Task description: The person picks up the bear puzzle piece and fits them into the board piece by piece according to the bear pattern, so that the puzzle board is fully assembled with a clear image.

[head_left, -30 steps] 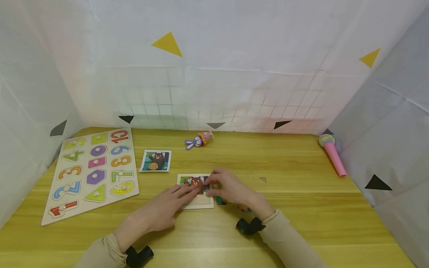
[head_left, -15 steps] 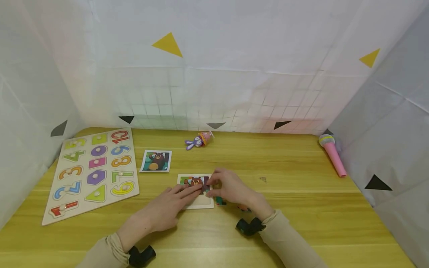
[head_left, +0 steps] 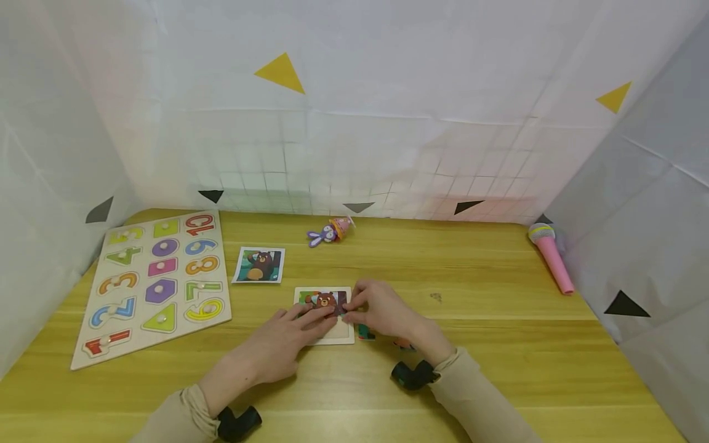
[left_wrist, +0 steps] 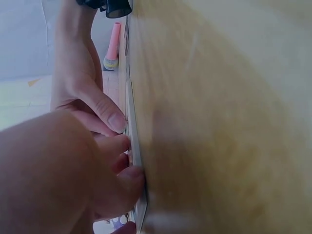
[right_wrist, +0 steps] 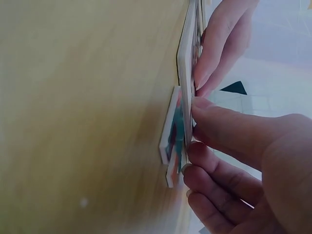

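Note:
A light wooden puzzle tray (head_left: 351,333) lies flat on the table, its upper part filled with bear picture pieces (head_left: 324,298) and its lower part showing bare wood. My left hand (head_left: 275,349) rests its extended fingers on the bear picture, pressing from the left. With thumb and index finger, my right hand (head_left: 388,314) pinches a puzzle piece at the tray's right side; the fingertips hide most of that piece. Loose pieces (right_wrist: 171,134) lie beside the tray under the right hand, partly covered in the head view.
A bear picture card (head_left: 259,265) sits behind and left of the tray. Farther left is a number-and-shape peg board (head_left: 185,271). A purple rabbit toy (head_left: 331,232) lies at the back, and a pink toy microphone (head_left: 552,258) at the far right. White cloth walls (head_left: 354,147) enclose the table.
My left hand's fingers have slid slightly right across the bear picture. The right hand stays at the tray's right side, its thumb and index finger shifting only a little.

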### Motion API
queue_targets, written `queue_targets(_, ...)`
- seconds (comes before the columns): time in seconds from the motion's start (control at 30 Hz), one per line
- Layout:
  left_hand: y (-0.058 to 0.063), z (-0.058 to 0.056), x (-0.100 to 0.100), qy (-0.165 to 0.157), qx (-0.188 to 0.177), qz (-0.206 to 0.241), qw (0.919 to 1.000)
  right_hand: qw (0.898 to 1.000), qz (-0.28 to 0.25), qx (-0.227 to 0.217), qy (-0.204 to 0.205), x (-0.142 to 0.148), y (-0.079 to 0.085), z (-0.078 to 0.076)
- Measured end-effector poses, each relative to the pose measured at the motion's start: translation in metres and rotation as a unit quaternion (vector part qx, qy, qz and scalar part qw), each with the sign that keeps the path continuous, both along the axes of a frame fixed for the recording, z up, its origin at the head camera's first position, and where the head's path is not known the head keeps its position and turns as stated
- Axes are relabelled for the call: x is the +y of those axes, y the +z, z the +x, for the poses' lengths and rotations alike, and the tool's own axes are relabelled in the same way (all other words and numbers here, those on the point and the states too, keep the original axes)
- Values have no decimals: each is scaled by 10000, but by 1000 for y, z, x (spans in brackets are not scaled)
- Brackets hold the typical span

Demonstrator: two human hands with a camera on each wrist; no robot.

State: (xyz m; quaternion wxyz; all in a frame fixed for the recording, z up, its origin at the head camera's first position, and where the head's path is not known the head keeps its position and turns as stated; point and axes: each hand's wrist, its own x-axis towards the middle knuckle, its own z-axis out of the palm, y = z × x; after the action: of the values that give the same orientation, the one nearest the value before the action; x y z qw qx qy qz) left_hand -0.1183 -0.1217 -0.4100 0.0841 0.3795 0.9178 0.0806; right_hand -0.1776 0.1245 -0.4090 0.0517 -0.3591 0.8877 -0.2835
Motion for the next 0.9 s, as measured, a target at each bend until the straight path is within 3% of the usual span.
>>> queue_targets(0.27,0,-1,0,26,-119,86,9999,9990,293,331,48,-2,1,2)
queue_targets(0.5,0,-1,-12,79,-321,464,9984,9970,510,541,200,-4,2,5)
queue_targets(0.77,3,4,-34,277,294,813,9959,9977,450,489,147,-4,2,5)
queue_targets(0.9,5,4,-36,320,263,801,9959,9981,422,445,72,-2,2,5)
